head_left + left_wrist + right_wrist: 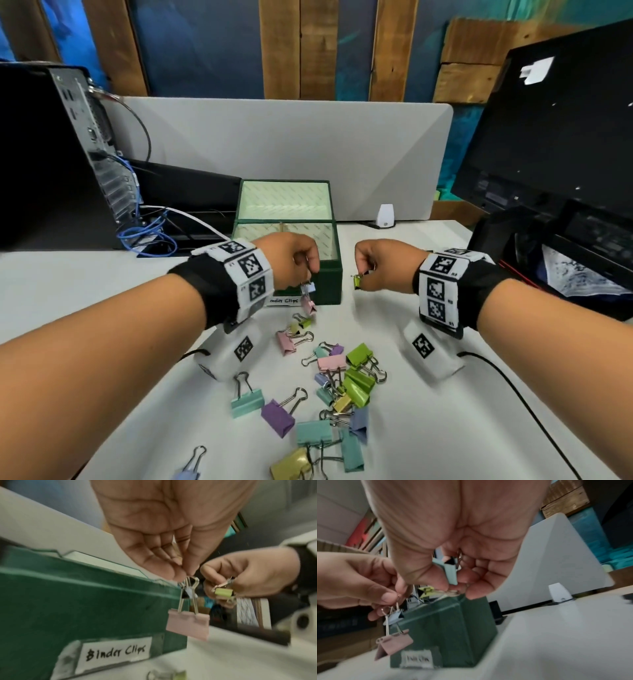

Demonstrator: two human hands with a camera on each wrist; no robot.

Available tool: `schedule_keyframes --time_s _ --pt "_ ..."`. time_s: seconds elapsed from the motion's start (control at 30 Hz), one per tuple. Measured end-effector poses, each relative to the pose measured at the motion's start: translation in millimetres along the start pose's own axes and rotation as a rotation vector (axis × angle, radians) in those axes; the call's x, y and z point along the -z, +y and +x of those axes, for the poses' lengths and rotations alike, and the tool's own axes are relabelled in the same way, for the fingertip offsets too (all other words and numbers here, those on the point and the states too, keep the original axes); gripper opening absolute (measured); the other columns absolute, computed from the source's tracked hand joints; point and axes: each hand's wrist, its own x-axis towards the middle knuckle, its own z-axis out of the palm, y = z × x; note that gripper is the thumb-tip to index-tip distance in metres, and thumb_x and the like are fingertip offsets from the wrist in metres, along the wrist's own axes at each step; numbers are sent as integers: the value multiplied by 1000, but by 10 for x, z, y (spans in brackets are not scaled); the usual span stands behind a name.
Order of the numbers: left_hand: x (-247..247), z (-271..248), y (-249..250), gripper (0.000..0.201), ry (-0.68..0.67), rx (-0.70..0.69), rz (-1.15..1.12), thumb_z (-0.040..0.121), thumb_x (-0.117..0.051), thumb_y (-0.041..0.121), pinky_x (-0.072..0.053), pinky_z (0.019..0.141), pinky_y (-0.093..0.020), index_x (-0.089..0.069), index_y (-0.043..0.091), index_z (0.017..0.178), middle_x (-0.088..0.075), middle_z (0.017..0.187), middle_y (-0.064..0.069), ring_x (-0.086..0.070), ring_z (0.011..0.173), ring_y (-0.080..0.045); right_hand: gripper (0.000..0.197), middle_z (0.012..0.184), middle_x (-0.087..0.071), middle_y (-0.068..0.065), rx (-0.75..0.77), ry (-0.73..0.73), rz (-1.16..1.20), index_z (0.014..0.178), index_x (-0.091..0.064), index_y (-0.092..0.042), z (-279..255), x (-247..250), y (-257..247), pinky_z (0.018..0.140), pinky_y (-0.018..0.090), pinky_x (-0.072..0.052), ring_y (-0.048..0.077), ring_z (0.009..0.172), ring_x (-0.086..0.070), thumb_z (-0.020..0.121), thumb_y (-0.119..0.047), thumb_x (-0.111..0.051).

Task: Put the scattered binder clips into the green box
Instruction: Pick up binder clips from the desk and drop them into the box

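The green box stands open at the desk's middle, labelled "Binder Clips". My left hand hangs at its front edge, pinching the wire handles of a pink binder clip and a small pale blue clip. Just right of the box, my right hand pinches a small yellow-green clip; a pale teal clip sits in its palm. Several coloured clips lie scattered on the desk near me.
A computer tower with blue cables stands at the left. A grey divider panel runs behind the box. A dark monitor and black tray are at the right. A small white device sits by the divider.
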Motion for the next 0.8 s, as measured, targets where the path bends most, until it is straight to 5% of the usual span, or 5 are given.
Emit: schedule_keyframes --time_s 0.07,0.3,0.57,0.7,0.8 --pt "126 -89 -77 18 68 34 -137 83 -60 8 -59 72 -29 -61 25 79 -65 79 2 -66 71 -16 28 66 -50 -4 14 34 55 65 -44 -23 72 39 -142 53 21 -39 9 57 -46 78 -10 -66" --pt "516 -417 -423 24 220 96 -475 84 -56 -5 -56 55 -22 -59 18 79 -57 71 -2 -60 52 -3 27 69 -47 -6 82 83 109 67 -43 -24 450 8 -715 53 21 -37 12 61 -44 80 -9 -62" --pt "788 -706 -686 19 336 130 -567 85 -58 -2 -57 56 -23 -59 16 78 -55 67 -3 -58 54 -7 25 71 -47 -5 106 106 86 69 -46 -22 914 -200 -1183 55 22 -36 19 75 -48 80 -10 -65" --pt "848 -729 -725 20 386 140 -644 85 -59 -2 -57 57 -24 -58 16 76 -55 64 0 -58 54 -7 13 99 -59 1 131 64 102 98 -62 -17 991 -271 -1226 70 24 -42 16 88 -53 85 -18 -63" --pt "850 -673 -729 20 404 130 -643 85 -58 -1 -56 58 -22 -58 16 76 -54 65 0 -58 59 -10 12 98 -60 4 105 -37 502 91 -60 -20 905 -255 -1277 84 28 -48 18 87 -59 95 -21 -48"
